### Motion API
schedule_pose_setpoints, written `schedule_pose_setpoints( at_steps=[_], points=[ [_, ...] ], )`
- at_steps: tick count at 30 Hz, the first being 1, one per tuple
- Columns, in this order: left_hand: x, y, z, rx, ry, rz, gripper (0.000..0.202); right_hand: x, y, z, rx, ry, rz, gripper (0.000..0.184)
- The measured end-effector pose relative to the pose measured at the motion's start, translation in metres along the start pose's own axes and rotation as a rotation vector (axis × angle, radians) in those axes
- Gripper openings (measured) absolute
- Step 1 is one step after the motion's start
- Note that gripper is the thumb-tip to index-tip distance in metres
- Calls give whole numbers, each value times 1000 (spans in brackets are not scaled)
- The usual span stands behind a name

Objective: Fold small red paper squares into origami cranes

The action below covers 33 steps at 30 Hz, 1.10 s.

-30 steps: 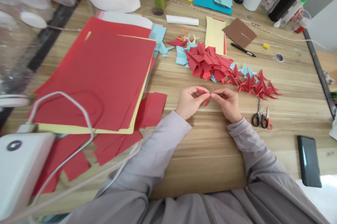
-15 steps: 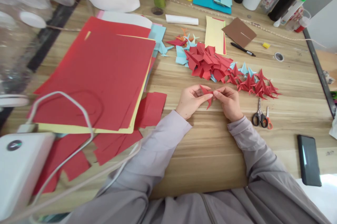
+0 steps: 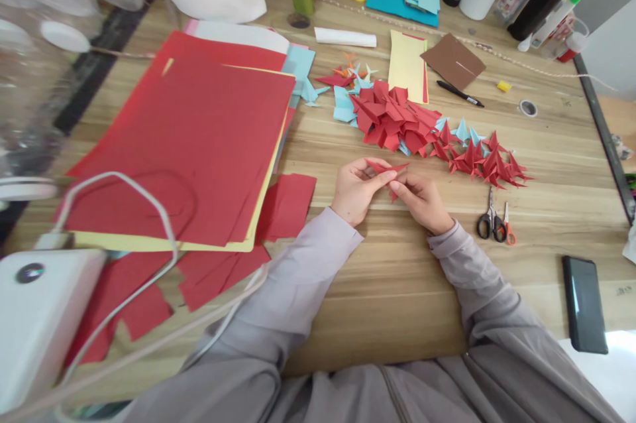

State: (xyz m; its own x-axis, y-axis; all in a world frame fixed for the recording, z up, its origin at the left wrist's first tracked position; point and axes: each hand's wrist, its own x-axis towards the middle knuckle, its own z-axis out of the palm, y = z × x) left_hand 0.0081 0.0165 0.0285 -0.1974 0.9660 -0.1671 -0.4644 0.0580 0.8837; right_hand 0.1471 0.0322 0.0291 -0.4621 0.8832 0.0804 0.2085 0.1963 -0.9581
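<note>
Between my two hands is a small folded red paper piece [image 3: 382, 167], with pointed ends like an origami crane. My left hand [image 3: 356, 189] pinches it between thumb and fingers, its thumb lying across the front. My right hand [image 3: 420, 199] is closed on its lower right part, fingertips against the left thumb. One tip sticks out to the upper right and another points down between the hands. Just beyond lies a heap of folded red paper pieces [image 3: 392, 115]. To its right, several red paper cranes [image 3: 489, 161] stand close together, with light blue cranes [image 3: 467, 131] behind.
Red paper sheets [image 3: 199, 144] are stacked at left, with cut red pieces [image 3: 288, 206] beside them. A white power bank [image 3: 44, 323] trails a cable near my left arm. Black scissors [image 3: 491, 224], orange scissors [image 3: 507, 227] and a phone [image 3: 585, 303] lie at right.
The folded red paper piece has been turned, so a tip now points to the upper right. My right hand has shifted slightly left and down; the left hand keeps its pinch.
</note>
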Motion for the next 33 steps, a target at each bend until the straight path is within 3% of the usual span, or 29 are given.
schedule_pose_setpoints(
  at_steps=[8, 16, 26, 33],
  points=[
    [0, -4, -2, 115, 35, 52, 21, 0, 1, 0, -133, -75, -60, 42],
    [-2, -2, 1, 155, 36, 56, 18, -3, -4, 2, -199, -15, -78, 43],
    [-1, -3, 1, 116, 8, 40, 19, -3, -5, 1, -96, -87, 9, 48],
    [-2, 0, 3, -24, -30, -48, 23, -2, -6, 2, -45, -38, 39, 49]
  ],
)
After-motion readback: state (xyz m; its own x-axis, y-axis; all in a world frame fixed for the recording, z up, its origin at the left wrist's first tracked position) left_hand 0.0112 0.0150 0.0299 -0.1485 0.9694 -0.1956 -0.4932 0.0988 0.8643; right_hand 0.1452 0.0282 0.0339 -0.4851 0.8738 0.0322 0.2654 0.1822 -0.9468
